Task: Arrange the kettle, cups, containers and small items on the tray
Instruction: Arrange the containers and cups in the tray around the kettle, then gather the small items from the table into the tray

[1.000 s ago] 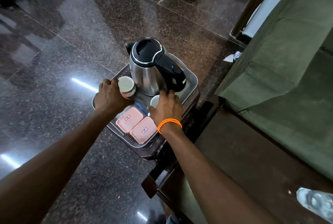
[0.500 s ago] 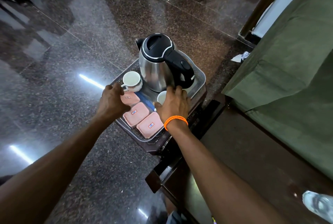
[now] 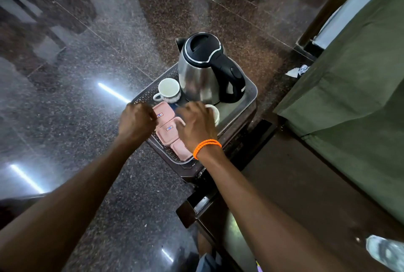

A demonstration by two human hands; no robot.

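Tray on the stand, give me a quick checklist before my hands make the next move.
1. Kettle upright on tray: ok.
2. Left cup upright, clear of both hands: ok.
3. Right cup free: not ok, right hand partly covers it.
4. Three pink containers in a row: ok, nearest one partly hidden.
5. Left hand gripping anything: cannot tell.
6. Tray fully seated on stand: cannot tell.

Second cup (image 3: 215, 112): mostly hidden behind right hand (image 3: 196, 125). Third pink container (image 3: 180, 150): partly covered. Both hands: motion-blurred.
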